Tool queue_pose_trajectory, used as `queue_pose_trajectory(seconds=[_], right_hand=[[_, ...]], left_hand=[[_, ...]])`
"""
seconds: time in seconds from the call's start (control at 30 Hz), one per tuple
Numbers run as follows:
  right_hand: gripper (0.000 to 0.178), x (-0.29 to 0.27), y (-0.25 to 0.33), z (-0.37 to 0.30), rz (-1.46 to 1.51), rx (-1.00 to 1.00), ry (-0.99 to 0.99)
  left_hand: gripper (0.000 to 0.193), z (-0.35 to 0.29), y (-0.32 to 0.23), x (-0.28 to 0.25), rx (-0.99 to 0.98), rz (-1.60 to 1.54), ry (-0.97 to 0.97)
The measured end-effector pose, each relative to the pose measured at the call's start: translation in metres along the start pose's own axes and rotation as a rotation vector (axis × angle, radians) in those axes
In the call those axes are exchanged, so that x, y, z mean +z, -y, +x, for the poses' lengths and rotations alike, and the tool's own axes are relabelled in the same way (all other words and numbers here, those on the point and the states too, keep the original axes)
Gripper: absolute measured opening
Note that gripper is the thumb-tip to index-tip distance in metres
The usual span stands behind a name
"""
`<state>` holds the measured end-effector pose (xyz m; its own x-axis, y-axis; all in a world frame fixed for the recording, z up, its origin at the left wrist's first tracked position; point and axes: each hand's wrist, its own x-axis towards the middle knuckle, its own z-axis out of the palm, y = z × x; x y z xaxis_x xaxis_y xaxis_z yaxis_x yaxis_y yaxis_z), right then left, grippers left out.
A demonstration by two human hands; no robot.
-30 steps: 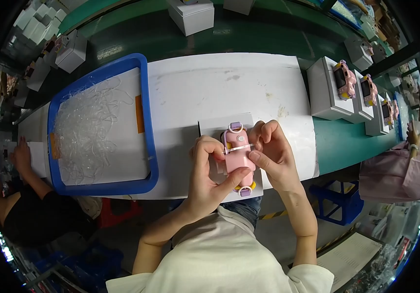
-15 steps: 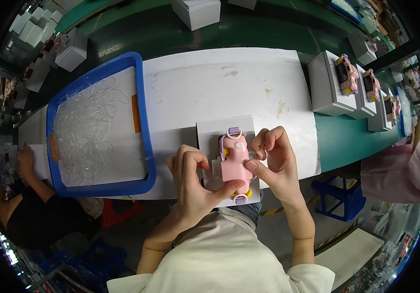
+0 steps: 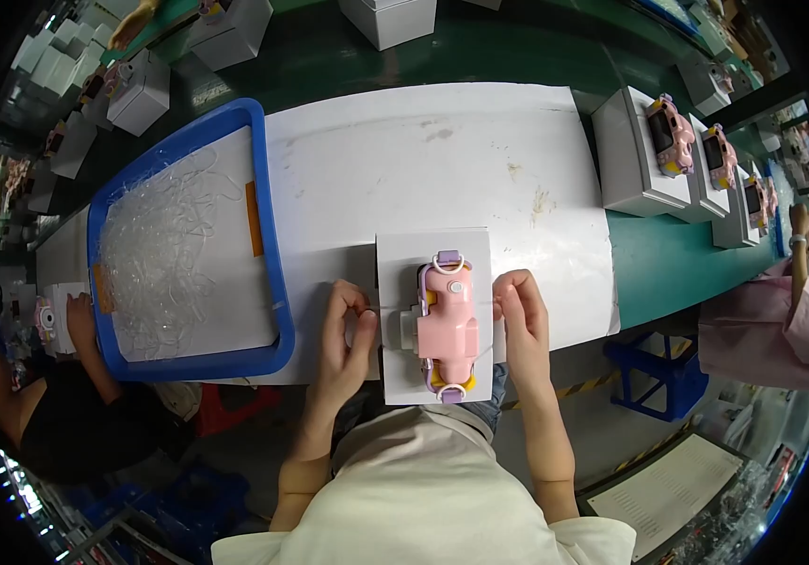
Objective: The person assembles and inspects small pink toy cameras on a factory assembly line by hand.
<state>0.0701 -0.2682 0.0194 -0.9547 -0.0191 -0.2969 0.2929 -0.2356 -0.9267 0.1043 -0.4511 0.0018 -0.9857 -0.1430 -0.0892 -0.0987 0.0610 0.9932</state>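
Observation:
A pink toy camera [image 3: 448,331] with purple ends and white rings lies lengthwise on top of a white box [image 3: 399,252], right in front of me. My left hand [image 3: 343,334] is at the box's left side, thumb and forefinger pinched on a thin clear strand [image 3: 387,308]. At the right side my right hand [image 3: 522,315] pinches likewise, with a bit of clear strand at its fingertips. The strand seems to run across at the camera's height; whether it passes over or under the camera I cannot tell. Neither hand touches the camera.
A blue-rimmed tray [image 3: 278,235] of tangled clear loops stands to the left. On the right, pink toy cameras [image 3: 672,137] sit on white boxes [image 3: 623,155] in a row. More boxes [image 3: 390,21] stand along the far green surface. Co-workers' arms [image 3: 94,339] show at left and right.
Both hands have come off the toy camera and drawn apart to the box's two sides, fingers pinched. At far left, a pale toy camera now shows near a co-worker's hand.

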Motion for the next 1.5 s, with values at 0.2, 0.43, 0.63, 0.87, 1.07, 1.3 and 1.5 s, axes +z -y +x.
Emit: queue_pose_trajectory(seconds=[0.2,0.43,0.63,0.87,1.07,1.3,1.5], right_hand=[[0.013,0.017,-0.015,0.006,-0.097,0.007,-0.045],[0.014,0.035,0.002,0.01,0.008,-0.36,-0.171],[0.014,0.039,0.021,0.004,0.044,-0.129,-0.053],[0.014,0.021,0.002,0.009,0.182,0.133,0.113],[0.028,0.021,0.001,0.009,0.082,0.173,0.201],[0.023,0.024,0.006,0.03,-0.114,-0.093,0.043],[0.02,0.002,0.006,0.035,-0.213,-0.173,-0.035]], left_hand=[[0.017,0.011,0.017,0.01,-0.059,0.18,-0.039],[0.028,0.017,0.003,0.024,-0.103,-0.507,-0.237],[0.028,-0.019,0.083,0.003,-0.127,-0.564,-0.388],[0.022,-0.01,-0.002,0.023,-0.113,-0.615,-0.2],[0.031,-0.024,-0.015,0.026,0.041,-0.367,-0.172],[0.041,0.003,0.015,0.039,-0.069,-0.213,-0.317],[0.043,0.011,0.029,0.046,0.14,-0.087,-0.286]])
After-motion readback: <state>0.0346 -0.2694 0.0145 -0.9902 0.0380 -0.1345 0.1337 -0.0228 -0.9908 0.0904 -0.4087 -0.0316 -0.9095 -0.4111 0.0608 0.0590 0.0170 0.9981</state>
